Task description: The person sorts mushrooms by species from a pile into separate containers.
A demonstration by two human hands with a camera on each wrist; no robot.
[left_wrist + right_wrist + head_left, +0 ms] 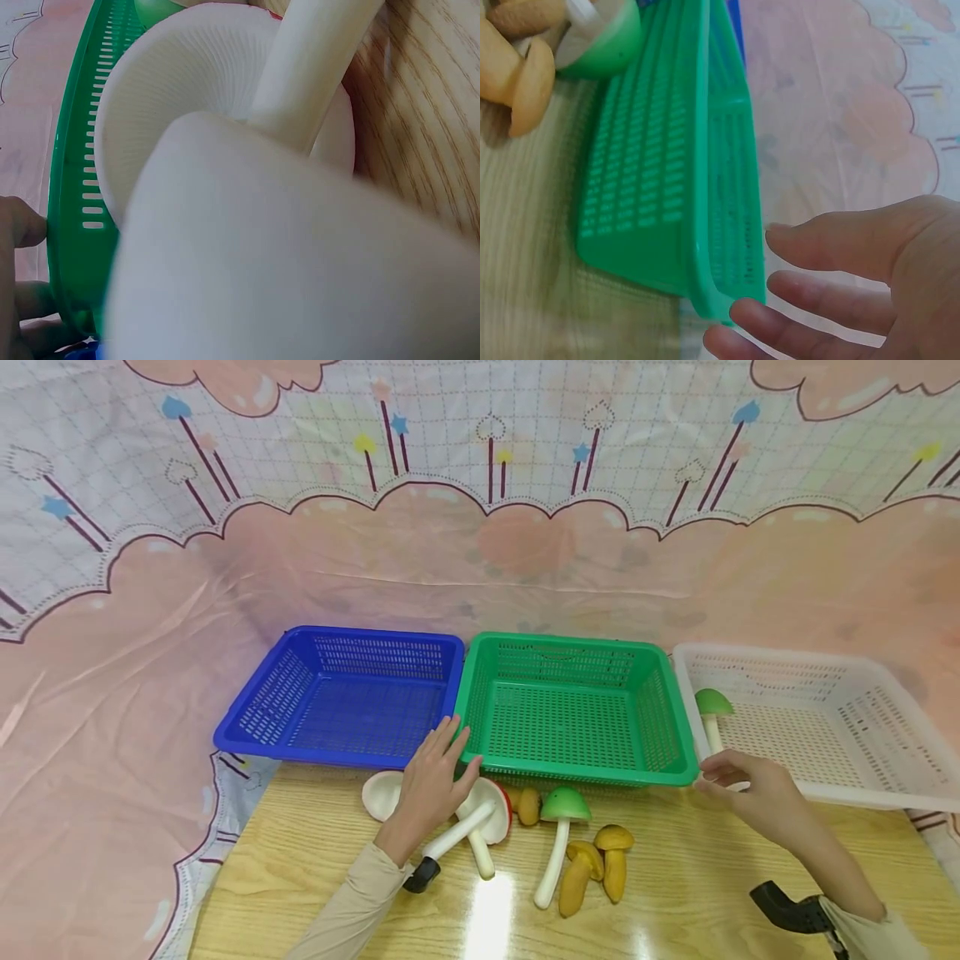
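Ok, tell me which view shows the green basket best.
The head view: the whole green basket shows, sitting between the blue basket and the white basket. The left wrist view catches only a curved strip of its wall; the right wrist view shows one corner and side, edge-on.

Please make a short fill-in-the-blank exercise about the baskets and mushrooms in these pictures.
1. The middle basket is ____.
2. The mushroom in the white basket has a ____ cap.
3. The left hand rests by the ____ mushrooms.
4. The blue basket holds ____ mushrooms.

Missing words: green; green; white; no
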